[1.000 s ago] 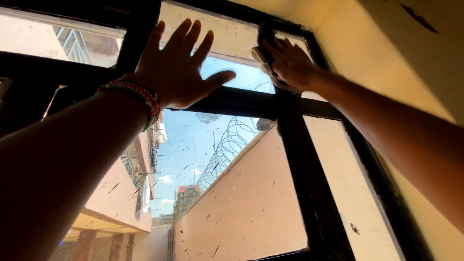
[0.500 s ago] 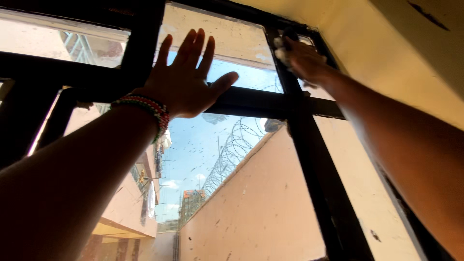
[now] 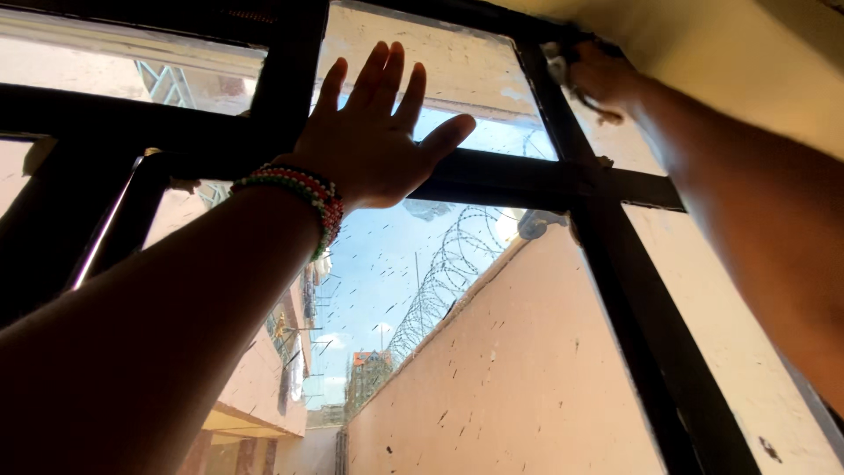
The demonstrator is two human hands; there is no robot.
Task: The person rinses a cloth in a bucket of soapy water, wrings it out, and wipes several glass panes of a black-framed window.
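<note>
Step in hand looks like wiping the window: right hand is up in the top right corner of the frame, fingers closed on a small pale cloth pressed against the upright bar. Left hand is open, fingers spread, palm flat on the upper glass, probably bracing. It holds nothing. Beaded bracelet on that wrist.

Next move, as a judgement: the corner is tight, so the cloth needs working along the bar and into the pane edge, with the left hand kept planted for balance at full reach.

Around: glass is speckled with dark spots across the lower panes. Outside, a peach wall topped with razor wire, buildings beyond, blue sky.

In the way: the crossbar and upright split the panes, so each needs its own pass. The right forearm blocks the view of the right pane.
</note>
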